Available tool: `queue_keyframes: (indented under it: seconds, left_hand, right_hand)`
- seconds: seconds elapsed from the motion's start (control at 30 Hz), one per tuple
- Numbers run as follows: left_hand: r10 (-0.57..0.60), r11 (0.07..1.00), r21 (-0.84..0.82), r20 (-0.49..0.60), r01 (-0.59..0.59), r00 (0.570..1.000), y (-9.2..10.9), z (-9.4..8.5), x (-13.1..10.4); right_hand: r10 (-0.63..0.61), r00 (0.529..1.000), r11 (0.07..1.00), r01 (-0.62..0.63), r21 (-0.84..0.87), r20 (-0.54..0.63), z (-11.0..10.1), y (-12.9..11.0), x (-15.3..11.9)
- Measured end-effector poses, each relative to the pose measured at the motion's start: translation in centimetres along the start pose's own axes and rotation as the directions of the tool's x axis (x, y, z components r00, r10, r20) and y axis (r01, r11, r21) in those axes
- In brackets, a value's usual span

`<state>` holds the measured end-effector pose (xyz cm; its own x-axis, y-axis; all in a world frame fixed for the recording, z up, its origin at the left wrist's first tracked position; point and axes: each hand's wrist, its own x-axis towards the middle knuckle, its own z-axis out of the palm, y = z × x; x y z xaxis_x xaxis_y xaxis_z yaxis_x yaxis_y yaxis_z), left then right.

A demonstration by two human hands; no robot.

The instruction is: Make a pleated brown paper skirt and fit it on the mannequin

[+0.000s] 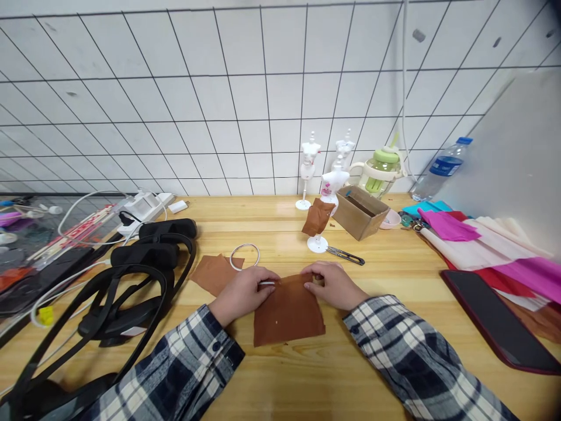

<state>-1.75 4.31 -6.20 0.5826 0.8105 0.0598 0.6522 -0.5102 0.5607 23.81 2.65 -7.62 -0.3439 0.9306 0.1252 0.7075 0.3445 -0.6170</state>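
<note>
A brown piece of fabric (289, 318) lies on the table in front of me, its top edge gathered between my hands. My left hand (245, 292) pinches the upper left corner. A thin white strip (266, 283) shows between its thumb and fingers; what it belongs to is hidden. My right hand (335, 285) grips the upper right corner between thumb and bent fingers. Beyond my left hand, a thin pale ring (244, 257) rests partly over a second brown fabric piece (214, 275).
Small white mannequins (310, 161) stand at the back, one draped with brown cloth (318, 216). Thread snips (346, 255) lie near a cardboard box (362, 213). Black head straps (144, 280) are left; a phone (499, 321) and coloured fabrics (495, 245) are right.
</note>
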Motion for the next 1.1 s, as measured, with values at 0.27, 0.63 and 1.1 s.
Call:
queue_keyframes:
  seconds: [0.27, 0.63, 1.1]
  left_hand:
    - [0.022, 0.998, 0.054, -0.011, -0.022, 1.0, 0.5, -0.1, 0.1]
    - [0.076, 0.984, 0.166, -0.039, -0.069, 0.996, 0.4, -0.3, 0.0]
    - [0.223, 0.932, 0.279, 0.061, -0.231, 0.973, 1.0, -0.3, -0.2]
  right_hand:
    - [-0.042, 0.999, 0.999, 0.041, -0.02, -0.019, -0.1, 0.7, -0.2]
    - [-0.164, 0.986, 0.986, 0.165, -0.034, 0.023, -0.7, 1.8, -0.3]
    - [-0.262, 0.963, 0.963, 0.265, -0.045, 0.055, -1.1, 1.9, -0.6]
